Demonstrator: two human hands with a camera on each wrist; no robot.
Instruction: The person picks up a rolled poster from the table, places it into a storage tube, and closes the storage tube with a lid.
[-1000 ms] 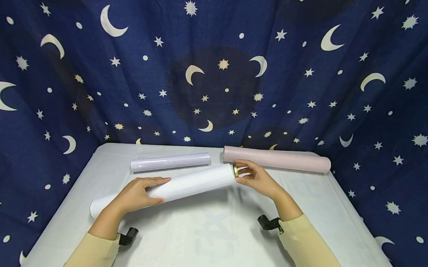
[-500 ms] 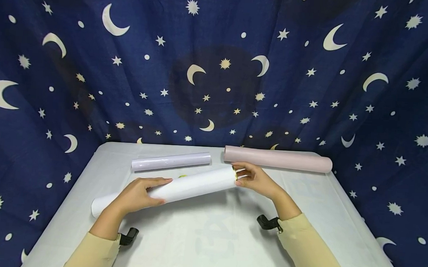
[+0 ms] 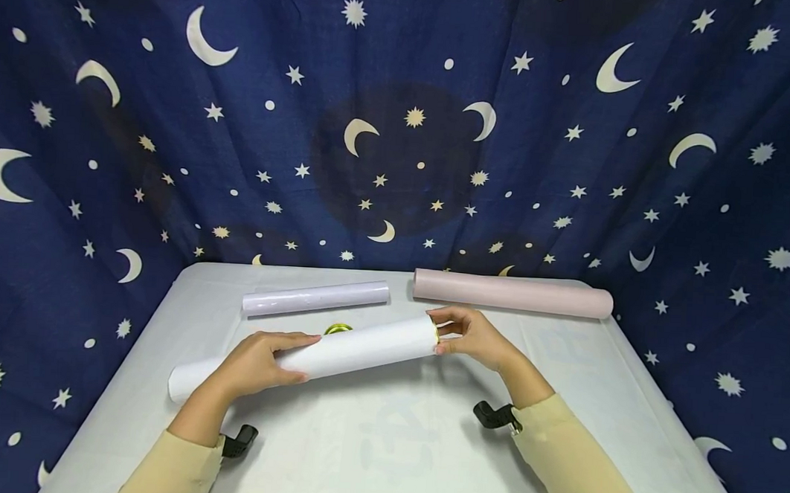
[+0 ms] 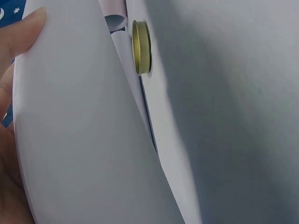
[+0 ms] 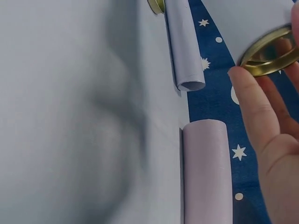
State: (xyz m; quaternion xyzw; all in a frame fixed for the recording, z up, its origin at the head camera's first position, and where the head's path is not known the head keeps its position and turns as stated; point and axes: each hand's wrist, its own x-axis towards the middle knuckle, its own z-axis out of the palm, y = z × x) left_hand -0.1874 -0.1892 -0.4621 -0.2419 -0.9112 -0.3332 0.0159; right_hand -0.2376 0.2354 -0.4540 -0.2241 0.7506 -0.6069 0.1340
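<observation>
My left hand (image 3: pixel 255 362) grips a long white paper roll (image 3: pixel 370 343) near its middle, thumb on the near side and fingers over the far side. The roll slants up to the right, its right end raised above the table. At that end my right hand (image 3: pixel 471 336) pinches a shallow gold metal cap (image 5: pixel 271 51) by its edge. Only a thin gold rim shows at the roll's mouth in the head view. A second gold cap (image 4: pixel 142 47) lies on the table behind the white roll, which partly hides it in the head view.
A shorter pale lilac roll (image 3: pixel 315 299) lies behind the white one. Further right, a pink roll (image 3: pixel 513 294) rests along the back edge of the white-covered table (image 3: pixel 384 454). A dark blue curtain (image 3: pixel 404 68) with moons and stars hangs behind.
The white roll's right end has dropped slightly with my right hand. The gold cap sits closer into the roll's mouth. The second gold cap has come into view behind the roll.
</observation>
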